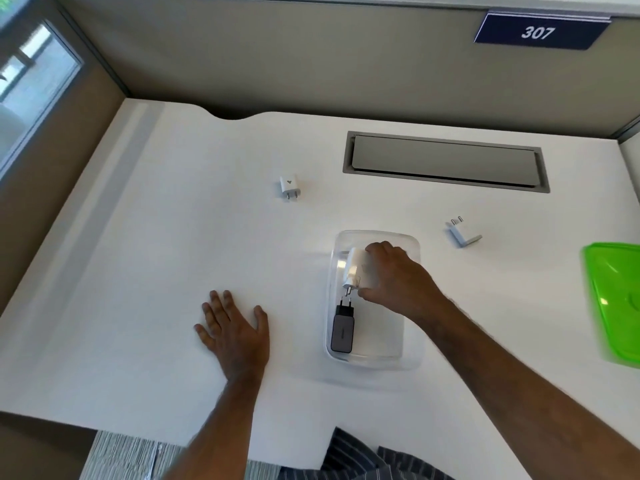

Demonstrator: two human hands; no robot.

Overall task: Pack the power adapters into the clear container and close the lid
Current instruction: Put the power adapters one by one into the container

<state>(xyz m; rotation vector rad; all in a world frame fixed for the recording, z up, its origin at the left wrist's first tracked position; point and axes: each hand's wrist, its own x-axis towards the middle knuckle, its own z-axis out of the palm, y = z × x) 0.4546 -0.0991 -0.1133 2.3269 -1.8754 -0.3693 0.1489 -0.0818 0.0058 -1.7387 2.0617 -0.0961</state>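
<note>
Landmark: the clear container (pixel 375 362), which sits open on the white desk (pixel 156 237) with its long side running away from the person.
Right hand: the right hand (pixel 394 275) is over the far half of the container, fingers and thumb curled around a white adapter (pixel 353 268).
White adapter in hand: held inside the container's outline, pins pointing toward the person; whether it touches the bottom cannot be told.
Black adapter: a black adapter (pixel 343 329) lies flat in the near left part of the container, pins pointing away from the person, close to the pins of the held one.
Left hand: the left hand (pixel 235 332) lies palm down on the desk to the left of the container, fingers spread, holding nothing.
Second white adapter: a small white adapter (pixel 289 187) lies on the desk beyond the container and to its left, well apart from it.
Third white adapter: another white adapter (pixel 459 230) rests on the desk beyond the container's far right corner, pins up.
Lid: the green lid (pixel 616 306) lies on the desk to the right of the container, at the picture's edge.
Desk hatch: a grey cable hatch (pixel 446 161) is set in the desk beyond the container.
Sign: a dark plate (pixel 538 31) reading 307 hangs on the partition, farther beyond the container.
</note>
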